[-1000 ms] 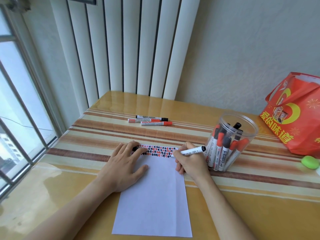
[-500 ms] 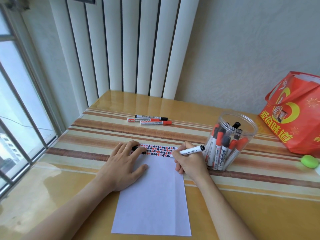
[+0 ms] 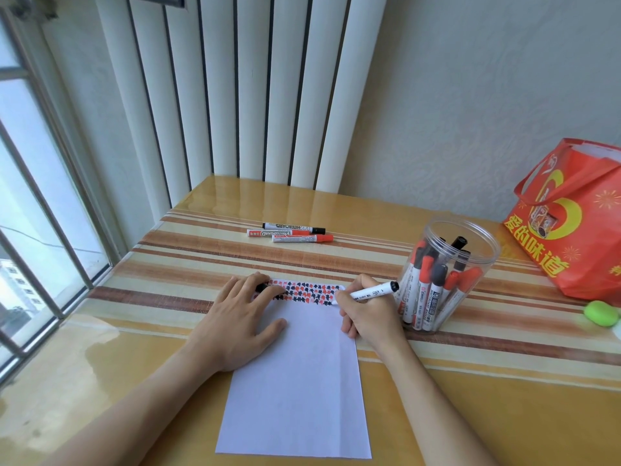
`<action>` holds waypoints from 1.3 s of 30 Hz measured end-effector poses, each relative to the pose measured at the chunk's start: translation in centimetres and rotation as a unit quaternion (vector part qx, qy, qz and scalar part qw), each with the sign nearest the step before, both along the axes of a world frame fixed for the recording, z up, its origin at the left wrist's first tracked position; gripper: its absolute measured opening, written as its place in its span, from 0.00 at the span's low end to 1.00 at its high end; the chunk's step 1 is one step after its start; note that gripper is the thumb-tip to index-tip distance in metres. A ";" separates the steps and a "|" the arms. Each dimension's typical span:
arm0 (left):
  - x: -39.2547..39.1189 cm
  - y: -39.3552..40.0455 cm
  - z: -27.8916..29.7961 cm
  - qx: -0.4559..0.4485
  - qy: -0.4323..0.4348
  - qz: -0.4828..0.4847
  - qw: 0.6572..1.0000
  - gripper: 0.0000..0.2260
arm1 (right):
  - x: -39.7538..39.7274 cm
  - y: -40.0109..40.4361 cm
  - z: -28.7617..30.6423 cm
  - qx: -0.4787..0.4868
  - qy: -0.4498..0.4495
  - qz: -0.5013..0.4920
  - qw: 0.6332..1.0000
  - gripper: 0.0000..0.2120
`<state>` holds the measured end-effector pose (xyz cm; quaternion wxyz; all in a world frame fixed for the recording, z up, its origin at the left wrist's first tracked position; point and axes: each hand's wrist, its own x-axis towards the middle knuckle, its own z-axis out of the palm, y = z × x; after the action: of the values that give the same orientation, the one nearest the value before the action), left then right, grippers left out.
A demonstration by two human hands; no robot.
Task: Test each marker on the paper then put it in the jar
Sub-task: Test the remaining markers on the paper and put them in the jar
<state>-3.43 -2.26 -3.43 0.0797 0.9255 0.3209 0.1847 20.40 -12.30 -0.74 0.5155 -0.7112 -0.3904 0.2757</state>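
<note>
While the two earlier head-camera pictures and the present one look almost alike, the small change lies at the right hand (image 3: pixel 368 314): the marker (image 3: pixel 373 291) it pinches between thumb and fingers sits a shade lower and flatter than a second ago, its tip at the right end of the band of red and black test marks along the top edge of the paper (image 3: pixel 302 371). I judge from this that the test stroke for this marker is under way or nearly finished, and that dropping it into the jar (image 3: pixel 447 280) comes next. The marker's long axis runs from lower left to upper right, writing tip down-left on the sheet, black end pointing up-right toward the jar just beside it. The left hand (image 3: pixel 238 317) lies flat on the paper with fingers spread; something dark shows under its fingertips, perhaps a cap, though I cannot tell. Three markers (image 3: pixel 290 232) wait on the worktop (image 3: pixel 504 415) further back.
</note>
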 end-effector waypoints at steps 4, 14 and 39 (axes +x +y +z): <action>0.0 0.0 0.0 -0.002 -0.002 -0.002 1.000 0.22 | 0.1 0.0 -0.1 0.001 0.004 0.003 1.000 0.10; -0.2 0.1 -0.1 -0.016 -0.059 -0.005 0.998 0.25 | 0.0 -0.4 0.4 0.006 0.000 0.009 1.000 0.10; -0.7 -1.0 1.6 -0.053 -0.189 -0.132 0.972 0.17 | -5.1 -1.2 1.4 0.077 0.073 0.206 0.973 0.02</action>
<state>-4.12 -3.21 -1.85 0.2119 0.9024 0.1840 0.3270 15.28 -13.54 0.62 0.5278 -0.5516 -0.5098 0.3966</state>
